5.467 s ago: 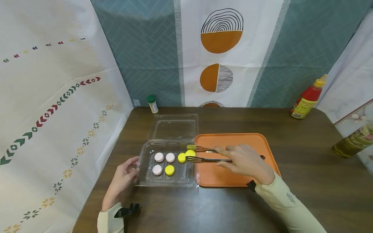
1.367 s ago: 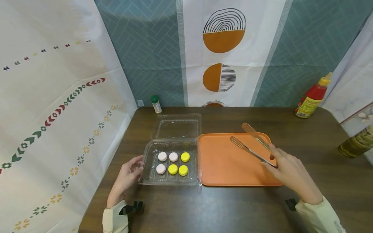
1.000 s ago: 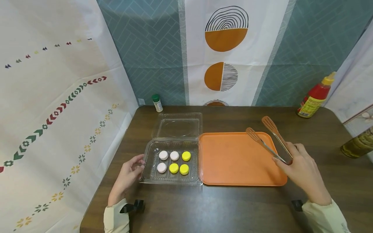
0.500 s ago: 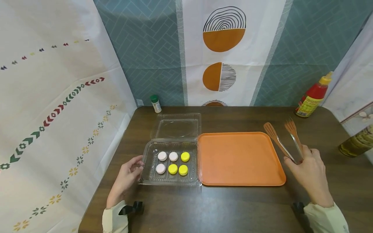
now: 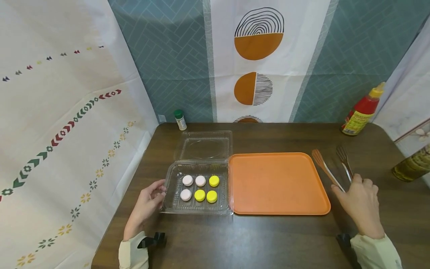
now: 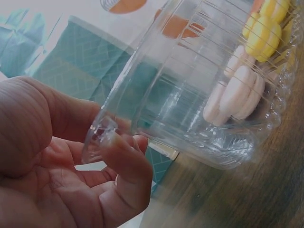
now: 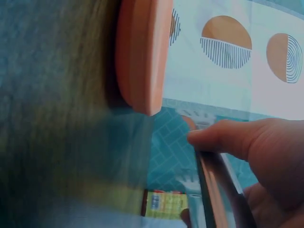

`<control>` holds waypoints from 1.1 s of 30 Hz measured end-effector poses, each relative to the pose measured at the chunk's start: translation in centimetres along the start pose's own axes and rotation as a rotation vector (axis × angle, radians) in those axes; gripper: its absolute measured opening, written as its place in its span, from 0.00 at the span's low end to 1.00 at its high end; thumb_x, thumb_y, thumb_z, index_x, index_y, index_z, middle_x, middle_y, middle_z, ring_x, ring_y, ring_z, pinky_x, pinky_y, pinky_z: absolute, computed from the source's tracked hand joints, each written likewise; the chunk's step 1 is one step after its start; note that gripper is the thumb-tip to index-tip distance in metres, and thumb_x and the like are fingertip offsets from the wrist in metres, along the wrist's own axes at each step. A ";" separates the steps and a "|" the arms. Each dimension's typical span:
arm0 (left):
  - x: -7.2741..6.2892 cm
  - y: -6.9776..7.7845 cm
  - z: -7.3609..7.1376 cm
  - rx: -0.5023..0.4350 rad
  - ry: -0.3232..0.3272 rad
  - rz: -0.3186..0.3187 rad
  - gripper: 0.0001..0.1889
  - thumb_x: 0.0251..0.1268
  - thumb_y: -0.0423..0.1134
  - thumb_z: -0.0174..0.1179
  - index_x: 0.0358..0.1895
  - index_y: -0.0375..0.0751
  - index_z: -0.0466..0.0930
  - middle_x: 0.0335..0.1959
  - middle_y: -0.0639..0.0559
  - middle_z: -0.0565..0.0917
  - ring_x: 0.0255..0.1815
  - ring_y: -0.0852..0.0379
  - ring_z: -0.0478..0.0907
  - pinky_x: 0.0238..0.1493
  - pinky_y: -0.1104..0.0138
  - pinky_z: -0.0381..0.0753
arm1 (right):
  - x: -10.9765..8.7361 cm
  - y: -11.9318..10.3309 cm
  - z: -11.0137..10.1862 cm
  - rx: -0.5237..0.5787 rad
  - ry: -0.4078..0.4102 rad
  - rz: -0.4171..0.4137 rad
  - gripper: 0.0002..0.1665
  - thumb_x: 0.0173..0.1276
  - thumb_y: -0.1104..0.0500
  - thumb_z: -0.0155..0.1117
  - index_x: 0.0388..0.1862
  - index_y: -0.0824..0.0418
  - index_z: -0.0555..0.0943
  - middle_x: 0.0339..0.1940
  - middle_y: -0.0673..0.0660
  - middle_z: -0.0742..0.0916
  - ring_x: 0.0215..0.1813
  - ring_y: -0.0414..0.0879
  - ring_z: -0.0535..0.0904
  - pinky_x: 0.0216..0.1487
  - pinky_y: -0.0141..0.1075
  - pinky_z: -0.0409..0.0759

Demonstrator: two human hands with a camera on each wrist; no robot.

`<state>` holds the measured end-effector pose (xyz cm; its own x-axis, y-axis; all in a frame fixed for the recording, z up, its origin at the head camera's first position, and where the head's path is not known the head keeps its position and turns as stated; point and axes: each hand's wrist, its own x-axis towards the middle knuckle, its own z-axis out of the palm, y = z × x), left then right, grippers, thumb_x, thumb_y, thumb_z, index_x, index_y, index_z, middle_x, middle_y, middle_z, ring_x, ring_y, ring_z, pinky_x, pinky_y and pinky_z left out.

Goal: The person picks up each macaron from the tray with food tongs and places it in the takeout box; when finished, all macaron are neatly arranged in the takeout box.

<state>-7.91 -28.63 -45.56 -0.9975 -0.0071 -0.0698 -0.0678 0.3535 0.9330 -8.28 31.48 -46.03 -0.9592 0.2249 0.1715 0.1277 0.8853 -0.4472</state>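
My left hand [image 5: 145,206] pinches the left rim of a clear plastic clamshell container [image 5: 196,211]; in the left wrist view, thumb and fingers meet over its edge. Three pale macarons [image 5: 187,181] and three yellow macarons [image 5: 214,181] sit in two rows inside the base. The container's lid [image 5: 205,147] lies folded back behind it. Right of the orange tray [image 5: 279,183], my right hand [image 5: 361,204] holds metal tongs [image 5: 325,167] with fork-like, slotted ends. The tong arms are spread apart, pointing away from me, with nothing between them. The right wrist view shows my thumb on the tongs [image 7: 213,183].
The tray stands against the container's right side. At the table's back left is a small green-capped bottle [image 5: 180,120]. A red sauce bottle [image 5: 361,110] stands at the back right, and a dark green bottle [image 5: 411,164] at the right edge. Patterned cloths hang behind and left.
A yellow macaron has moved to the front right of the container. My right hand has carried the tongs rightward off the tray and lowered them beside it. My left hand stays at the rim.
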 end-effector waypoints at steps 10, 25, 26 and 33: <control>0.0 0.1 -0.1 0.028 -0.007 -0.018 0.24 0.69 0.21 0.53 0.68 0.23 0.68 0.49 0.33 0.76 0.25 0.57 0.72 0.24 0.68 0.76 | 0.3 0.9 0.4 -0.024 -0.115 0.030 0.47 0.69 0.51 0.67 0.58 0.91 0.57 0.43 0.90 0.66 0.43 0.85 0.61 0.34 0.69 0.66; 0.0 0.0 -0.1 0.020 -0.008 0.003 0.24 0.69 0.21 0.53 0.68 0.21 0.66 0.48 0.33 0.76 0.25 0.59 0.72 0.24 0.69 0.75 | 0.8 1.1 0.5 -0.031 -0.241 0.062 0.50 0.68 0.48 0.67 0.58 0.91 0.54 0.42 0.90 0.64 0.45 0.88 0.61 0.39 0.72 0.67; 0.0 0.0 -0.1 0.019 -0.008 0.000 0.24 0.69 0.21 0.53 0.68 0.22 0.67 0.48 0.33 0.76 0.25 0.58 0.72 0.24 0.69 0.75 | 0.8 1.1 0.5 -0.032 -0.255 0.067 0.51 0.68 0.48 0.67 0.58 0.91 0.53 0.43 0.91 0.64 0.46 0.88 0.61 0.40 0.73 0.67; -0.1 -0.1 0.0 0.011 -0.008 0.013 0.24 0.69 0.20 0.53 0.68 0.21 0.66 0.48 0.33 0.76 0.24 0.59 0.71 0.23 0.69 0.75 | 1.1 1.1 0.3 -0.049 -0.308 0.073 0.54 0.67 0.45 0.67 0.59 0.90 0.52 0.43 0.91 0.64 0.47 0.88 0.61 0.42 0.73 0.68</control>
<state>-7.84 -28.69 -45.66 -0.9982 0.0052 -0.0601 -0.0541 0.3635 0.9300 -9.29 32.55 -46.59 -0.9774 0.1612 -0.1367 0.2036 0.8918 -0.4041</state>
